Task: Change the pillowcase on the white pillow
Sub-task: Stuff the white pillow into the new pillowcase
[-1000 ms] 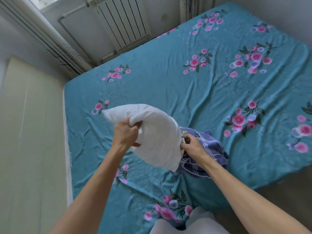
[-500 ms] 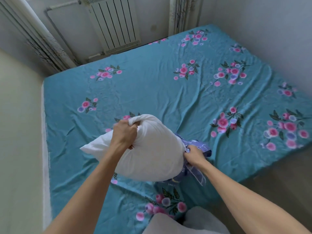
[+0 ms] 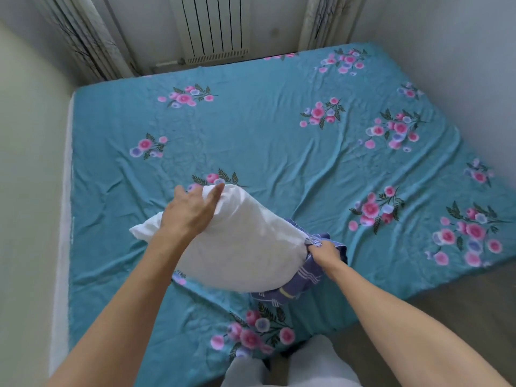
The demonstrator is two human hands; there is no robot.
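The fingers (image 3: 215,194) of the left hand (image 3: 190,210) are laid out straight on the white pillow (image 3: 240,247), which is held up over the bed (image 3: 251,135), while the blue pillowcase (image 3: 312,277) at its end is pinched by the right hand (image 3: 325,251).

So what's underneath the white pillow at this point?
Under the white pillow, bunched purple plaid pillowcase shows at its right end, pinched by the right hand, over the floral bedsheet. The left hand lies open on top. How far the case reaches beneath is covered.
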